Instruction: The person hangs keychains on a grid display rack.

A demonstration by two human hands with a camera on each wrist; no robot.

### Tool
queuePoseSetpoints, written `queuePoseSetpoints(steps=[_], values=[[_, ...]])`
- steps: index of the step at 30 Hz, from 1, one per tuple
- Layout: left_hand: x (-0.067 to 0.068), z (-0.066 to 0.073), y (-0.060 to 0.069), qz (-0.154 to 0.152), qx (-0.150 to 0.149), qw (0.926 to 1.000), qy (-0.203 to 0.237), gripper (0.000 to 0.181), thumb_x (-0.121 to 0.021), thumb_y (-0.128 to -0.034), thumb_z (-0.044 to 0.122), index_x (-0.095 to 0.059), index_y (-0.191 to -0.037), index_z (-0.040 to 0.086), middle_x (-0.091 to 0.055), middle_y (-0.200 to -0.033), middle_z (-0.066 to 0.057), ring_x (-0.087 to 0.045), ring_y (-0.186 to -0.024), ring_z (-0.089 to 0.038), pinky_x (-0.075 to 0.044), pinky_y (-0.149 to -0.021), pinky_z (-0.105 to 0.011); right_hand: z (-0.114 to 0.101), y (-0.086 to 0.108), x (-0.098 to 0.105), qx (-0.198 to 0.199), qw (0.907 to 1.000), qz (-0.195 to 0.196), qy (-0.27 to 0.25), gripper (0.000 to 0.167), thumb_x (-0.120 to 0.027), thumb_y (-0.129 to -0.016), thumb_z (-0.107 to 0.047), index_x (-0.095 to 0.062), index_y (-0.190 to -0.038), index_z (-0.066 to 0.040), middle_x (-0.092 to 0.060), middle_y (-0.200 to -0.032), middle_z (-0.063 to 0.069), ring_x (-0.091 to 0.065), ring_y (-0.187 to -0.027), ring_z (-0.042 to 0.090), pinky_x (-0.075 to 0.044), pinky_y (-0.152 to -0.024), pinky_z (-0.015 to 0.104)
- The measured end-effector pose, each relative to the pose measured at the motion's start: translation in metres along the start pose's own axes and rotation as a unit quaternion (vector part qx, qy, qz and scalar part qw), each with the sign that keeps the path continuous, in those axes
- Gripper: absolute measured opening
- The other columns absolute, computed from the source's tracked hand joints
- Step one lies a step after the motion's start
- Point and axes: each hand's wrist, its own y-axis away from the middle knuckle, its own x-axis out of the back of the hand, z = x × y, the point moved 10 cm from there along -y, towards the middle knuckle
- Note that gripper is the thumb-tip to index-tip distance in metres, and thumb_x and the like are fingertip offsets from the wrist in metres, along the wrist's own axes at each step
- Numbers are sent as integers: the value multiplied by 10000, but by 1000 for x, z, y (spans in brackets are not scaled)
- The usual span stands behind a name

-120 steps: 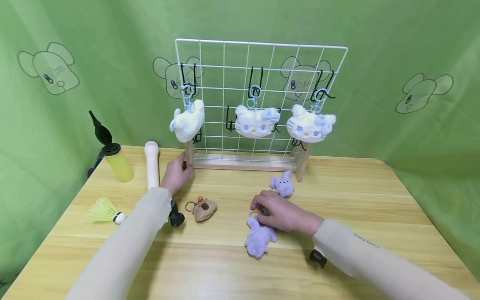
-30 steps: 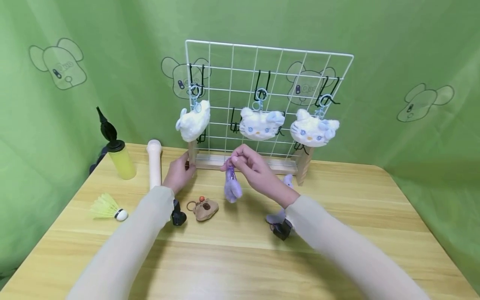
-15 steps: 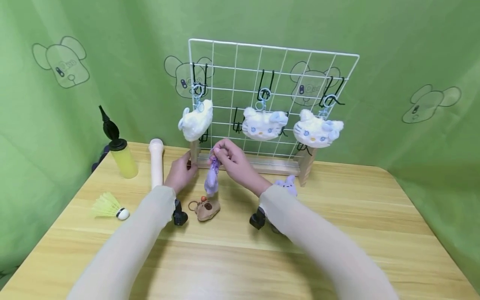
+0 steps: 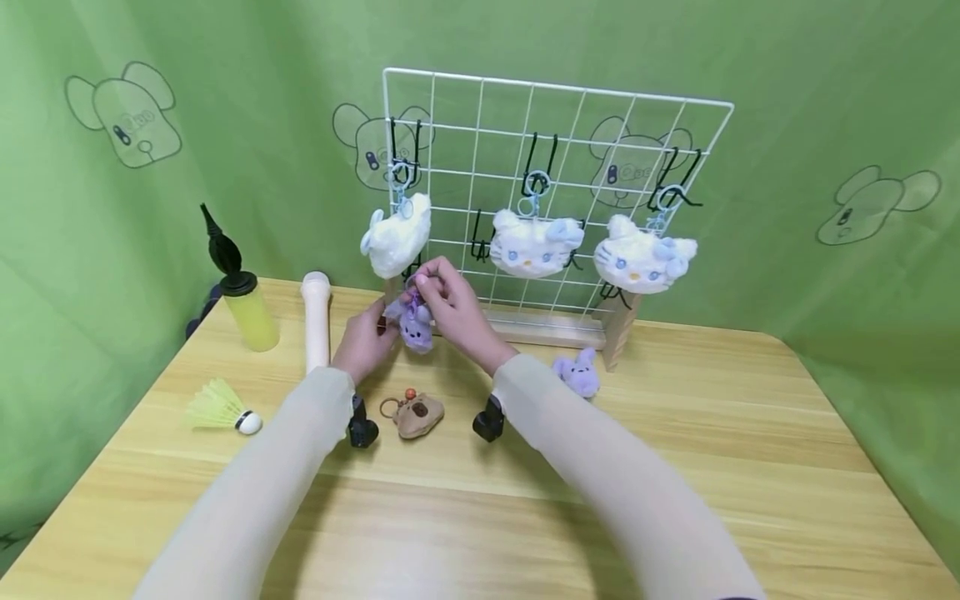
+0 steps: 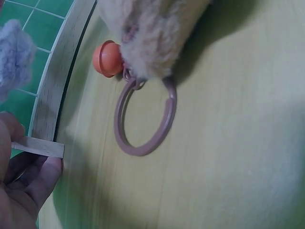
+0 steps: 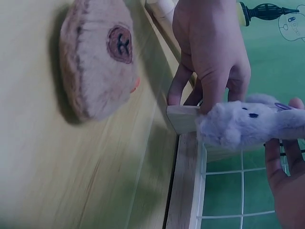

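Observation:
In the head view my right hand pinches a purple plush keychain near its ring, so the plush hangs face forward at the left end of the wire grid rack. My left hand grips the rack's left wooden foot, thumb and fingers on either side of it. The plush lies close to the left hand's fingers in the right wrist view. Three white cat plush keychains, left, middle and right, hang from black hooks along the rack.
A brown plush keychain with an orange bell lies before the hands. Another purple plush lies by the rack's right foot. Left on the table are a shuttlecock, a pale microphone-shaped stick and a yellow pump. Lower black hooks show nothing hanging.
My right hand has picked the purple plush off the table and carried it left and up to the rack's left end; its face has turned forward. My left hand stays on the foot.

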Motion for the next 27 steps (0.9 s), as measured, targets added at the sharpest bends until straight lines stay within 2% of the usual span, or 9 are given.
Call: queuePoseSetpoints(steps=[5, 11, 14, 17, 19, 21, 25, 27], values=[[0, 1, -1, 45, -79, 10000, -23, 567, -543, -1011, 70, -425, -1561, -2, -644, -1365, -331, -669, -1234, -460, -579, -1078, -538, 3, -5, -2, 27, 9998, 156, 105, 173, -460, -1111, -119, -540, -1179, 18, -723, -1021, 288, -628, -747, 97, -502, -630, 180], [0, 1, 0, 48, -69, 10000, 15, 561, -540, -1014, 56, -423, -1558, -12, -653, -1349, -338, -682, -1221, -463, -591, -1062, -531, 8, -12, -2, -63, 9988, 362, 311, 170, -452, -1112, -116, -537, -1176, 16, -704, -964, 298, -577, -705, 79, -447, -587, 187], [1, 1, 1, 52, -20, 10000, 50, 539, -550, -1015, 64, -447, -1539, -11, -660, -1343, -332, -685, -1220, -459, -592, -1063, -529, 12, -15, 3, -247, 9972, 553, 437, 167, -453, -1113, -127, -539, -1172, 4, -692, -913, 218, -563, -712, 101, -443, -599, 192], [1, 2, 1, 11, -38, 9999, 95, 532, -546, -1017, 67, -451, -1535, -8, -661, -1341, -331, -686, -1216, -460, -595, -1057, -530, 16, -18, 7, -377, 9949, 721, 602, 155, -468, -1109, -127, -550, -1156, -5, -633, -835, 80, -533, -708, 103, -435, -610, 195], [0, 3, 1, -13, -72, 9999, 115, 531, -538, -1019, 67, -449, -1537, -7, -662, -1336, -334, -688, -1209, -462, -599, -1049, -530, 17, -20, 8, -401, 9935, 775, 735, 153, -479, -1105, -124, -557, -1147, 1, -560, -784, 36, -491, -676, 99, -415, -592, 193], [0, 2, 2, -33, -56, 9999, 143, 532, -538, -1020, 67, -447, -1540, 0, -664, -1335, -332, -690, -1205, -459, -603, -1042, -528, 19, -22, 9, -405, 9922, 818, 854, 155, -488, -1101, -120, -567, -1140, 8, -555, -778, 43, -451, -640, 92, -392, -559, 190], [0, 0, 2, -31, -23, 9999, 143, 524, -532, -1025, 72, -449, -1538, 5, -668, -1332, -326, -695, -1197, -453, -612, -1028, -522, 21, -24, 10, -420, 9890, 946, 1054, 163, -502, -1094, -111, -584, -1132, 25, -690, -891, 140, -476, -623, 78, -400, -527, 174], [1, 0, 2, -26, -14, 9999, 165, 515, -528, -1028, 74, -454, -1532, 1, -667, -1334, -326, -694, -1199, -453, -613, -1026, -521, 22, -24, 10, -497, 9866, 1035, 1161, 167, -513, -1091, -123, -592, -1128, 20, -707, -924, 159, -497, -641, 81, -418, -534, 169]])
